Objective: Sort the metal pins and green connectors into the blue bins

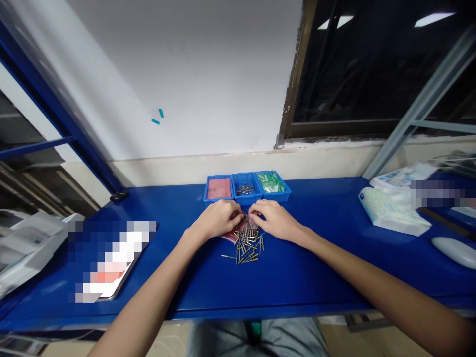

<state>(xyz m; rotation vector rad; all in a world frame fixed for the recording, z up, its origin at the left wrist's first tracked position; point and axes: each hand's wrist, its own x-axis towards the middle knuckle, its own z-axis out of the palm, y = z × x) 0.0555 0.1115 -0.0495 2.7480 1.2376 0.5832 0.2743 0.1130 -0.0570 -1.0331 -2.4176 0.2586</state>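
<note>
My left hand (224, 218) and my right hand (274, 219) meet over the middle of the blue table, fingertips pinched close together. Between them is a thin pinkish plastic bag (227, 237), and both hands appear to grip its upper edge. A loose pile of pop rivets (245, 244) lies on and in front of the bag, several of them spread onto the tabletop. Just beyond the hands stand three joined blue bins: the left bin holds pink bags (219, 188), the middle one rivets (245, 189), the right one green-and-clear packets (270, 182).
A tablet-like device (121, 270), partly pixelated, lies on the blue table (297, 282) to the left. White packaging (33, 243) is at the far left. On the right are a tissue pack (394, 210) and a white rounded object (455, 251). A wall stands behind.
</note>
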